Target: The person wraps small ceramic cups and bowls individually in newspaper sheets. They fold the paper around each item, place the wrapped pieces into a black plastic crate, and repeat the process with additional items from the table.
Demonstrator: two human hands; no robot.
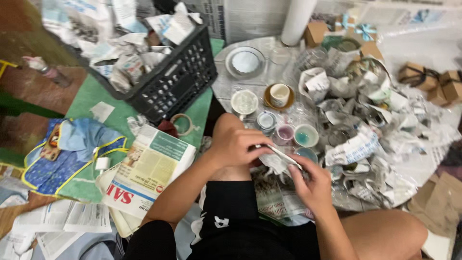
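My left hand [237, 143] and my right hand [314, 183] are close together over my lap, both gripping a small object wrapped in crumpled newspaper [279, 160]. What is inside the wrapping is hidden. Just beyond my hands stand several small cups, among them a teal cup [306, 136], a pink cup [284, 133] and a white cup [279, 94] on a brown saucer. A pile of crumpled newspaper [365, 120] lies to the right of them.
A black plastic crate [179, 77] filled with wrapped paper stands at the upper left. A stack of flat newspapers [147, 173] lies by my left knee, with a tape roll [182, 124] above it. Small brown boxes [435, 83] sit far right. A white roll [297, 20] stands behind.
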